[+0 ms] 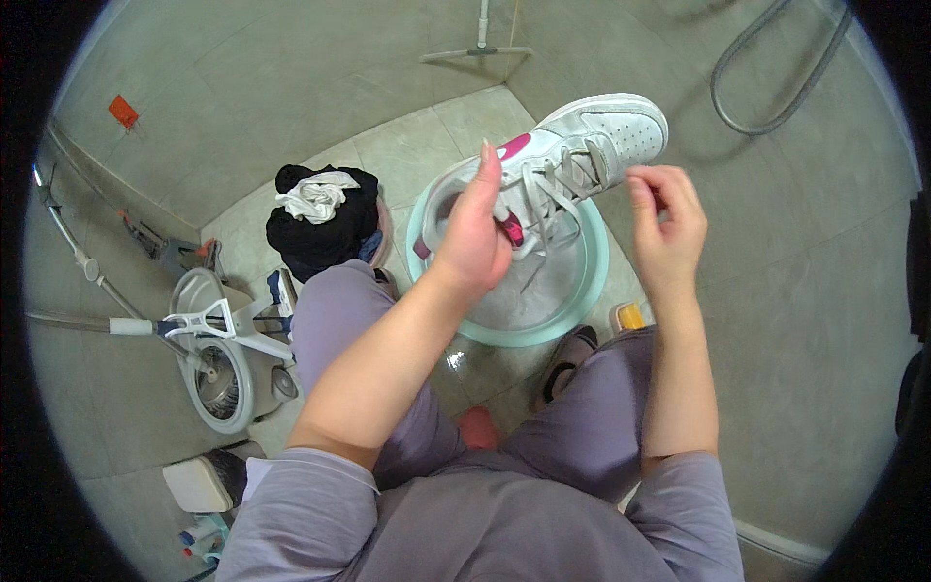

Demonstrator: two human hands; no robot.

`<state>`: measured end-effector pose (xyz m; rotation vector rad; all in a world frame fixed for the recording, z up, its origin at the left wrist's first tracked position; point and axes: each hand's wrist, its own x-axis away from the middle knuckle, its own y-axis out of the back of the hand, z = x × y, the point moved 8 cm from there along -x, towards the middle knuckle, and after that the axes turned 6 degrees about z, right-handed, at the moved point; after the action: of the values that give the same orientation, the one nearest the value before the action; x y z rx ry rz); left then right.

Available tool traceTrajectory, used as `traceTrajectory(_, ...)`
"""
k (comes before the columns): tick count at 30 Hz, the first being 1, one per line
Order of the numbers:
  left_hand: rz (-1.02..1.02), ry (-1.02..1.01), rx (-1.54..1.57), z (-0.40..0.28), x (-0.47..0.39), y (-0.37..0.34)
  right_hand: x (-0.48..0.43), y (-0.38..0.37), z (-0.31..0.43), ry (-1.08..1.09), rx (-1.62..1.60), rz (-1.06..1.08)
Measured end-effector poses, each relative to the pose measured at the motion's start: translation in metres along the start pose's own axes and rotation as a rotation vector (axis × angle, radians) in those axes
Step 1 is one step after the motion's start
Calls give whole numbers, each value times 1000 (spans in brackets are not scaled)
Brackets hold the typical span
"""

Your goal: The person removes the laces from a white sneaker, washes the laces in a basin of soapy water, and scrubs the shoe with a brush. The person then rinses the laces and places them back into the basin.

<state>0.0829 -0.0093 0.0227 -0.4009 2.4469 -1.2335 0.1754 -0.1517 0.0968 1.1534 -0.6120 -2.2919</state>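
Note:
My left hand grips a white and grey sneaker with pink patches by its ankle opening, thumb on the near side of the collar. Its perforated toe points to the upper right and its grey laces hang loose. Below the shoe stands a mint-green round basin with cloudy, sudsy water. My right hand is just right of the toe, fingers curled towards the thumb; whether it pinches something small there cannot be told.
Left of the basin, black and white clothes are heaped in a pink tub. A mop bucket with a white-framed mop lies further left. A yellow item sits near my right knee. A squeegee leans on the tiled wall; a shower hose hangs at the upper right.

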Motion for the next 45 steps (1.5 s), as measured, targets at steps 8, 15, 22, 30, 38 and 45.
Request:
traceTrajectory(8, 3, -56, -118, 20, 2, 0, 5, -43, 33, 107, 104, 20)
traceTrajectory(15, -168, -75, 36, -9, -11, 20, 9, -45, 34, 172, 230, 117)
traceTrajectory(22, -266, -343, 40, -70, -19, 50, 25, -16, -54, -192, 559, 257)
traceTrajectory(30, -124, -275, 122, -71, -12, 21, 41, -8, -85, -432, 313, 325)
traceTrajectory(38, -46, -120, -61, -4, 1, 2, 13, -31, 23, 103, -28, 14)
traceTrajectory(45, -69, -70, -236, 21, 6, 12, 11, -63, 10, -2, 134, 134)
